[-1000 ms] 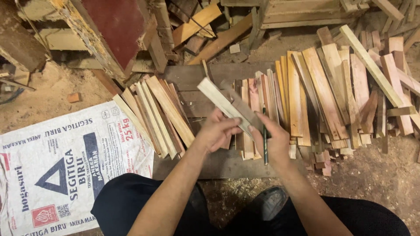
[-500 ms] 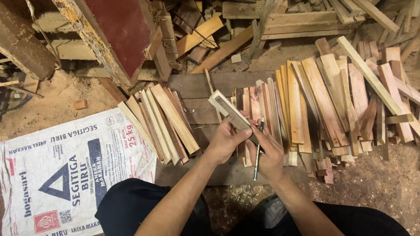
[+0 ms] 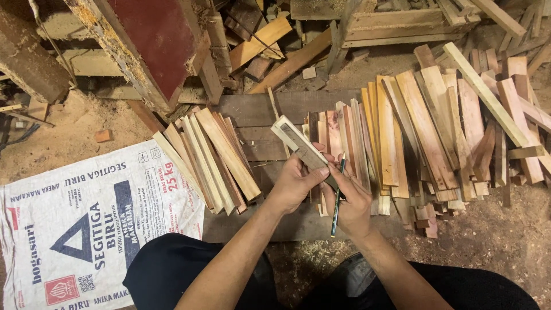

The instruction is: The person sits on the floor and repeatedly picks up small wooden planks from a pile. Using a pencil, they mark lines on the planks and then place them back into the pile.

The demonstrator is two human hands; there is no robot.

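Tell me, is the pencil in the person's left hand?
No, the pencil is in the right hand, while the left hand grips a short wood strip.

Warm, even overhead light; sharp focus, dim upper corners.

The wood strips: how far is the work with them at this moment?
A smaller fanned group of strips lies apart on the left, possibly already handled. In hand: the left hand grips a pale strip with a dark piece on top, and the right hand holds a pencil beside it. The larger pile on the right looks still waiting, though no marks can be seen.
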